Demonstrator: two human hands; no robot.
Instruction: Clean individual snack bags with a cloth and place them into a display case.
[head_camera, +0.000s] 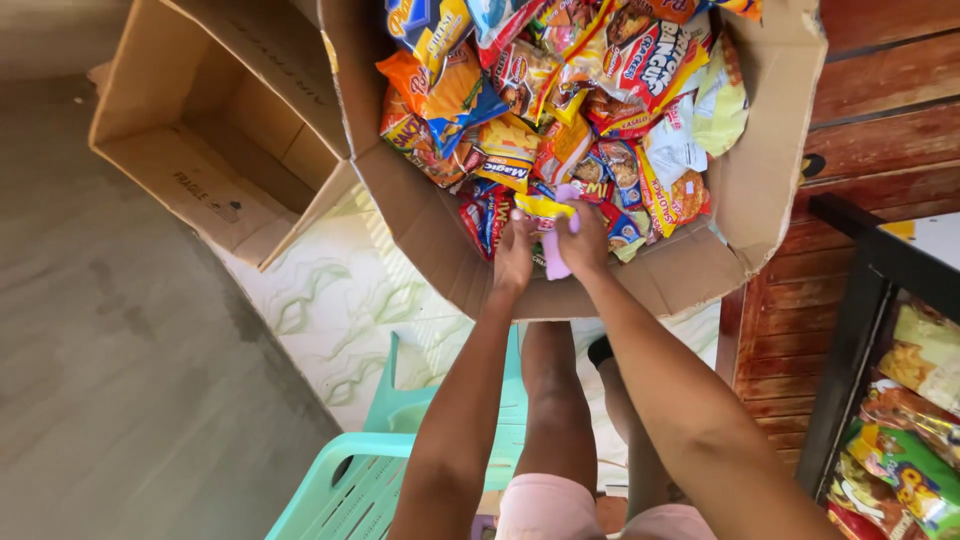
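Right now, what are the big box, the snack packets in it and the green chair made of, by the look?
Big box: brown corrugated cardboard, matte, with creased flaps and raw edges. Snack packets: thin glossy plastic or foil film, crinkled, catching glare; which one is hard to tell. Green chair: moulded plastic, smooth, slotted seat. The hands, left and right, meet at a yellow packet and a pale purple item, likely plastic.

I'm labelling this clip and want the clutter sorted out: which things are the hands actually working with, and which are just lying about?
In hand:
left hand and right hand, together on a pink packet
a yellow packet just above them
the big snack-filled carton

Lying about:
empty carton
turquoise plastic chair
snack bags on the dark rack
wooden wall
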